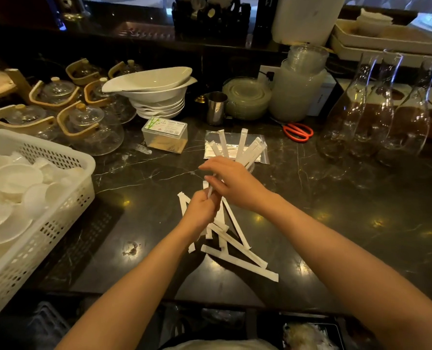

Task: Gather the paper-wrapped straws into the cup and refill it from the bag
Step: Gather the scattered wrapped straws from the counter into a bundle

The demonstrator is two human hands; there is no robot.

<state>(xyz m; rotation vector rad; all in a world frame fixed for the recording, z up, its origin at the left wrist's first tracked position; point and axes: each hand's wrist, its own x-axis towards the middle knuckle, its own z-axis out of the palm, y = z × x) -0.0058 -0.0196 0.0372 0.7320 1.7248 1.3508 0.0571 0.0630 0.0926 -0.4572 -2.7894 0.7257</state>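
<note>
Several white paper-wrapped straws (237,253) lie scattered on the dark marble counter just below my hands. My left hand (201,210) is closed around a straw (210,191) that points up and away. My right hand (232,184) pinches the upper part of that same straw. Behind my right hand stands a clear cup (251,167), mostly hidden, with several wrapped straws (242,145) fanning out of its top. A clear plastic bag (211,147) with more straws lies flat behind the cup.
A white basket (66,157) of plastic lids fills the left. Glass teapots (91,127), stacked white bowls (156,97), a toothpick box (164,135) and a steel jug (216,107) stand behind. Red scissors (298,132) and glass carafes (376,114) are at right.
</note>
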